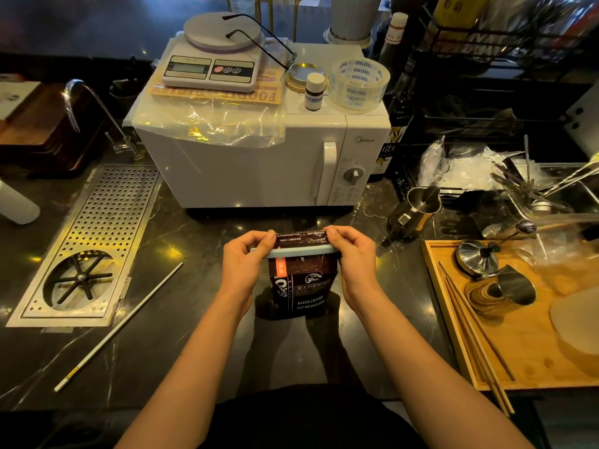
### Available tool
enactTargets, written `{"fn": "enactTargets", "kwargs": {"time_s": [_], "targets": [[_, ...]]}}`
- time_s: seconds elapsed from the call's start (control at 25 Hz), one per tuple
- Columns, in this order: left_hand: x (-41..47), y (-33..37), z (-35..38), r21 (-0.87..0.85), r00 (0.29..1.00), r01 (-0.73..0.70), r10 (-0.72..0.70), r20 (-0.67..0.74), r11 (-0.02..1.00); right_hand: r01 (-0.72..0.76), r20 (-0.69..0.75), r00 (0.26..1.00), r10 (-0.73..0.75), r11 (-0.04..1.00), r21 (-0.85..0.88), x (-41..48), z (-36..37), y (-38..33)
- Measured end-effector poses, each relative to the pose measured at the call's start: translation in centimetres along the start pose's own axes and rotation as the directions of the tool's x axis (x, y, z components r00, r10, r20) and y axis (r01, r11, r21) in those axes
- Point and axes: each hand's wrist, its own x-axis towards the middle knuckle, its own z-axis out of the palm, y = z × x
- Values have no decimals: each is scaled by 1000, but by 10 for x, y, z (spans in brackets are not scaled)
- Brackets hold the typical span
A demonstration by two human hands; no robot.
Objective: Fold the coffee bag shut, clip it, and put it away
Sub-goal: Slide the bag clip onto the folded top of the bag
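Left hand [248,259]: I see it closed in a pinch on the left end of the folded top of the coffee bag [299,283], with the thumb on the near side and the fingers behind.
Clip [293,252]: a pale blue bar lies across the fold, between my two hands; I cannot tell if it is fully snapped.
Coffee bag: it stands upright on the dark counter [181,306], near the front edge and in front of the microwave [259,157]. I judge it soft and crinkly at the top, with some weight below (beans settle low), and the foil could be slippery.
Hold: best at both ends of the fold, later around the body.
Right hand [351,254]: closed in the same pinch on the right end, touching the clip.
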Motion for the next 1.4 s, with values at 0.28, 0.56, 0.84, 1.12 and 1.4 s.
{"fn": "enactTargets", "kwargs": {"time_s": [0.28,0.56,0.84,1.12,1.4], "targets": [[0,1,1,-1,999,-48,48,-19,999,12,-26,1000,-12,1000,6,2,5,-2],[-6,2,2,26,997,-80,81,-20,996,154,79,986,-146,982,-106,-2,-8,5],[-18,-6,3,89,990,-133,127,69,987,174,205,970,-131,963,-208,-10,-23,19],[-24,-21,-1,99,993,-88,79,91,991,160,208,972,-108,953,-255,-13,-27,30],[-26,-30,-6,206,992,-96,77,96,974,173,227,968,-110,946,-275,-13,-28,31]]}}
